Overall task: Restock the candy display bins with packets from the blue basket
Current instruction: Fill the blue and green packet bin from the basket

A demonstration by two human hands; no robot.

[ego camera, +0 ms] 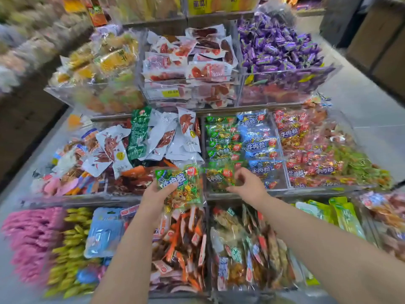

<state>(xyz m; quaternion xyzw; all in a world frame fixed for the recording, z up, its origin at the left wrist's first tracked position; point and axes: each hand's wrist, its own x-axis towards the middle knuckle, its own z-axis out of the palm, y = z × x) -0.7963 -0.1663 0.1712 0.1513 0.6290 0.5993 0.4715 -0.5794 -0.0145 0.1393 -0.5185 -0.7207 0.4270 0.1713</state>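
My left hand (156, 197) grips a green packet (180, 185) of wrapped candies, held just left of the clear middle bin (245, 190). My right hand (246, 183) reaches into the front of that bin, fingers curled on another green packet (219, 177) lying there. Behind it the bin holds a row of green packets (221, 137) and a row of blue packets (258, 139). The blue basket is not in view.
Clear bins stand in tiers: red packets (306, 150) at right, white and green snack packets (142, 141) at left, purple candies (278, 47) at top right, orange and brown packets (182, 244) below my hands. Grey floor shows on both sides.
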